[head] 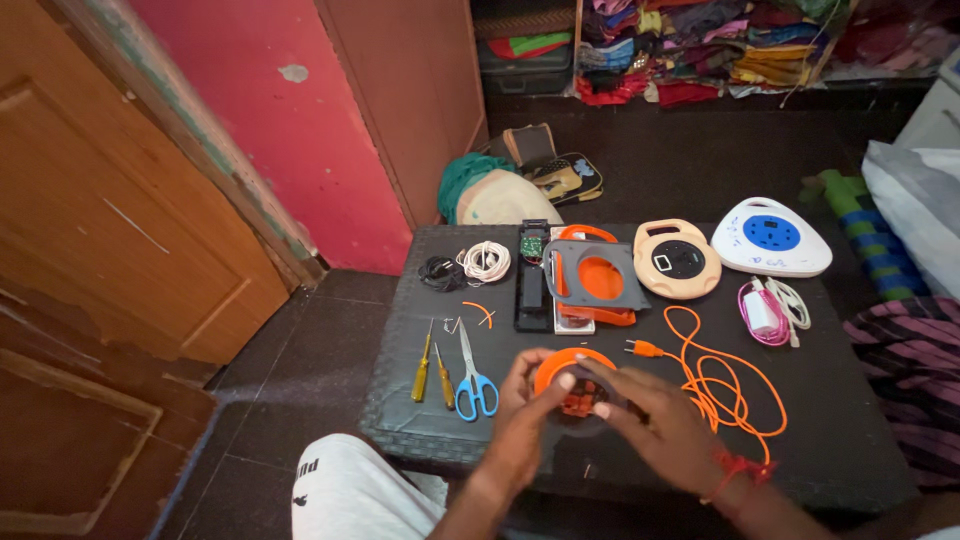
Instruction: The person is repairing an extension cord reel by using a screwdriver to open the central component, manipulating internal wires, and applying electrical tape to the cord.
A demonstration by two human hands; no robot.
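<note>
Head view, left hand (527, 400) and right hand (650, 415) curled inward, each grip pinching orange cable reel (572, 385) over dark table (850, 440), blue-handled scissors (474, 380) just left, orange cord (715, 385) trailing right.

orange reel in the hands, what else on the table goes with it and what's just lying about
In hand or tied to it:
- left hand and right hand, both on the orange reel
- orange cord with its plug

Lying about:
- blue-handled scissors
- two yellow screwdrivers
- grey and orange reel frame
- beige reel
- white and blue reel
- white wire coil
- pink cable bundle
</note>
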